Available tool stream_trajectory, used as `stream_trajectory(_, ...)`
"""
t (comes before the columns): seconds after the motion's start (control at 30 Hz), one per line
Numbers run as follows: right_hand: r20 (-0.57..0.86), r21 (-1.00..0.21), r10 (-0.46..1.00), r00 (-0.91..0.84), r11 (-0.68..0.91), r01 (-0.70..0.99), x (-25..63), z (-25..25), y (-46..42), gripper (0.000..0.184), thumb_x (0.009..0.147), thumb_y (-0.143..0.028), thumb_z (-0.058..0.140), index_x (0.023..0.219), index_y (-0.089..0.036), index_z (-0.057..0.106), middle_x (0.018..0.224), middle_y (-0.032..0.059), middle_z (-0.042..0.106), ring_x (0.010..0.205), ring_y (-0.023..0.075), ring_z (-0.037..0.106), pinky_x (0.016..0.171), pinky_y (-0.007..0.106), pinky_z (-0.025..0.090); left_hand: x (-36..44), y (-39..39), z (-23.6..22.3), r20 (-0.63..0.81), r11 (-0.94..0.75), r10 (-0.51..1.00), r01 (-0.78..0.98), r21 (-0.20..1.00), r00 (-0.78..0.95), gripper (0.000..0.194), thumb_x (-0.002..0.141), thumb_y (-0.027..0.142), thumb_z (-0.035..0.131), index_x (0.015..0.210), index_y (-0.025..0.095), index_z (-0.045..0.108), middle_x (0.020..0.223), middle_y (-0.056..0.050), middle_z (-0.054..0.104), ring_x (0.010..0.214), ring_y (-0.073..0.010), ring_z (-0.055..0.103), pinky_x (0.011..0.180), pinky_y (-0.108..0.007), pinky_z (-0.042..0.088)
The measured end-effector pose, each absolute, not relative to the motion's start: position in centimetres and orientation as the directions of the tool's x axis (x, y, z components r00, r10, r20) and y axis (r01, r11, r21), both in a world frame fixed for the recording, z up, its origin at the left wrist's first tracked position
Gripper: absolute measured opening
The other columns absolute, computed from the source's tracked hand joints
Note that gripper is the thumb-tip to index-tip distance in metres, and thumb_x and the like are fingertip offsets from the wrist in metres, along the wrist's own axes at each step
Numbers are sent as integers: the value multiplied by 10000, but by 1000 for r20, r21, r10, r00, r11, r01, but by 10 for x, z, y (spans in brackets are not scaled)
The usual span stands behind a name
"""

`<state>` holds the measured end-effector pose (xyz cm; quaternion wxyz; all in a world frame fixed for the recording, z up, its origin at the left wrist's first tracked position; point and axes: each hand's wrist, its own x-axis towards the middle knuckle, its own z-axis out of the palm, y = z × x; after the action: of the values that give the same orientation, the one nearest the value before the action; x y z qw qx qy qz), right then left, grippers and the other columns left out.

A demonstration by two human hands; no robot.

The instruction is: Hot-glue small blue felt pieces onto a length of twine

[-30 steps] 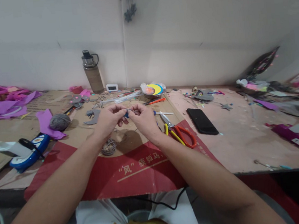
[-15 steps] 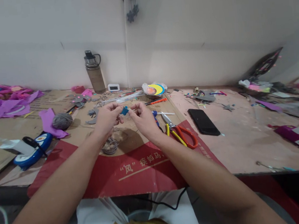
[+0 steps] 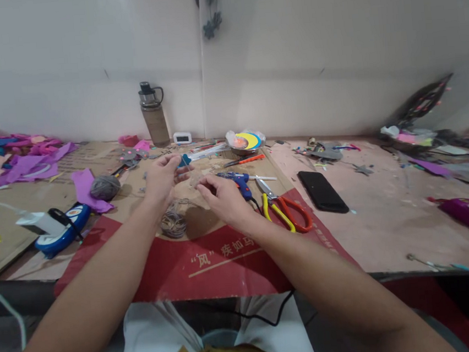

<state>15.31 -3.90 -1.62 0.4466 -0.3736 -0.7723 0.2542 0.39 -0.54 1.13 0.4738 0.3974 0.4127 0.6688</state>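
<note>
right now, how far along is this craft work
The grey star near the phone looks cut out already. The left hand holds a small blue piece; what, if anything, the right hand pinches is too small to tell. To do, probably: finishing the blue piece, since it is not yet set down.

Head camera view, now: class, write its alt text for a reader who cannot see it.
The left hand holds up a small blue piece while the right hand is close beside it, above a cardboard sheet on a cluttered craft table. Nearby lie red-and-yellow-handled tools, a black phone and grey yarn.
</note>
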Motion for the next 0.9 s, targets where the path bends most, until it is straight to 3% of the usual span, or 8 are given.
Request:
stream_trajectory(0.17, 499, -512, 691, -523, 722, 466, 149, -17, -54, 198, 930, -217, 462, 828, -162, 622, 818, 51, 645, 752, 146, 529, 710, 267, 378, -5, 2, 13, 25, -161, 957, -454, 876, -290, 20, 797, 134, 589, 779, 137, 582, 690, -10, 663, 547, -107, 661, 446, -176, 464)
stream_trajectory(0.37, 451, -384, 504, -737, 855, 350, 145, -18, -67, 204, 949, -258, 483, 918, -147, 651, 883, 80, 668, 817, 159, 557, 741, 269, 397, -26, 11, 31, -182, -103, 913, -638, 763, -365, 212, 815, 100, 575, 637, 154, 472, 450, 63, 467, 379, -20, 488, 308, -108, 157)
stream_trajectory(0.5, 419, -512, 436, -797, 838, 189, 151, -5, -75, 219, 942, -314, 515, 932, -157, 668, 876, 53, 681, 799, 136, 575, 730, 246, 413, -52, 9, 46, -111, -202, 912, -666, 718, -396, 284, 880, 97, 511, 620, 161, 416, 414, 92, 379, 307, 13, 242, 317, -136, 119)
stream_trajectory(0.63, 437, -710, 441, -784, 704, 1, 165, 14, -79, 367, 962, -441, 444, 913, -162, 677, 830, 24, 669, 759, 112, 591, 716, 233, 436, -70, 8, 51, -71, -277, 893, -666, 692, -445, 294, 935, 101, 436, 652, 163, 385, 442, 88, 452, 337, 22, 224, 341, -123, 134)
stream_trajectory(0.7, 375, -793, 448, -812, 609, -30, 174, 22, -75, 528, 969, -543, 329, 850, -162, 675, 792, 27, 663, 696, 108, 578, 679, 238, 447, -71, 10, 50, -62, -283, 893, -663, 693, -446, 294, 937, 100, 429, 653, 162, 385, 436, 89, 445, 336, 22, 226, 341, -116, 139)
stream_trajectory(0.8, 213, -780, 484, -849, 607, 150, 188, 28, -62, 613, 965, -580, 272, 782, -168, 687, 845, 51, 698, 780, 131, 613, 753, 262, 457, -63, 13, 46, -55, -267, 903, -658, 705, -425, 307, 905, 91, 473, 624, 167, 373, 400, 102, 357, 315, 14, 230, 327, -123, 127)
stream_trajectory(0.83, 159, -720, 556, -815, 630, 289, 192, 29, -56, 560, 963, -555, 326, 787, -172, 695, 838, 49, 704, 786, 139, 618, 759, 267, 449, -60, 14, 43, -48, -261, 908, -650, 714, -417, 312, 888, 91, 493, 613, 169, 369, 396, 102, 340, 307, 9, 228, 319, -133, 115)
stream_trajectory(0.9, 171, -525, 801, -574, 567, 635, 202, 28, -42, 458, 950, -484, 405, 810, -165, 702, 794, 68, 704, 715, 157, 604, 691, 281, 429, -53, 17, 39, -17, -259, 916, -625, 737, -400, 309, 840, 77, 543, 596, 174, 379, 403, 98, 340, 298, -5, 231, 308, -160, 108)
